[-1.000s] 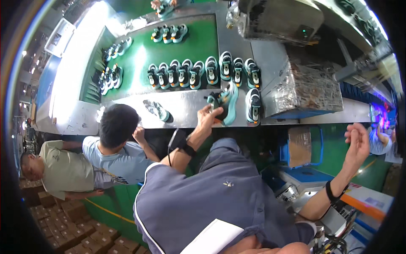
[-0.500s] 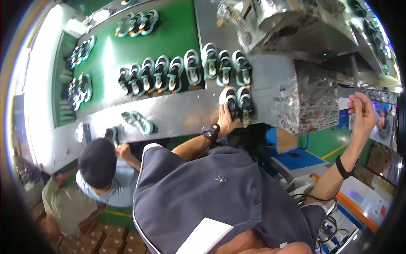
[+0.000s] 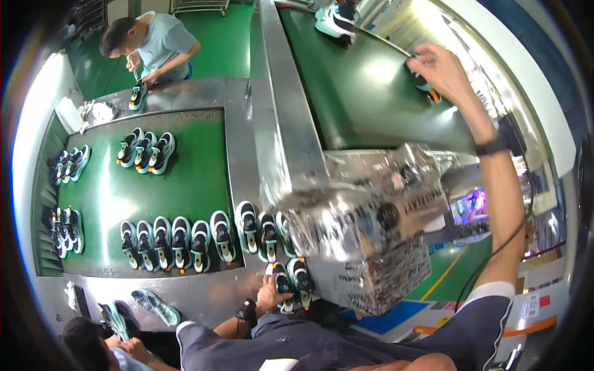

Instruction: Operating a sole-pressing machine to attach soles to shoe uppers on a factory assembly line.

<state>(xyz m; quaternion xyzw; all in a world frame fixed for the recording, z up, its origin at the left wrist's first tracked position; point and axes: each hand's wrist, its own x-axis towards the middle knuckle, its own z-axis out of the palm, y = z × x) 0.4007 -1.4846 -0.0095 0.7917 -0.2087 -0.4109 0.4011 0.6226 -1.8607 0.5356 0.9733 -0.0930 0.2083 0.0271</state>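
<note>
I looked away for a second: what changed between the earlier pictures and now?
The left hand set its shoe down on the metal ledge beside another shoe and still touches it. The right hand moved forward to a dark shoe on the upper-right green surface; its grip is unclear. The long row of shoes stayed put.

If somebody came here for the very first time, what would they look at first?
Probably the row of dark shoes with pale soles, lined up along the near edge of the green surface on the left. Then maybe the shiny, plastic-wrapped equipment in the middle, and the person's right hand, stretched out at the upper right to a shoe with an orange patch.
</note>
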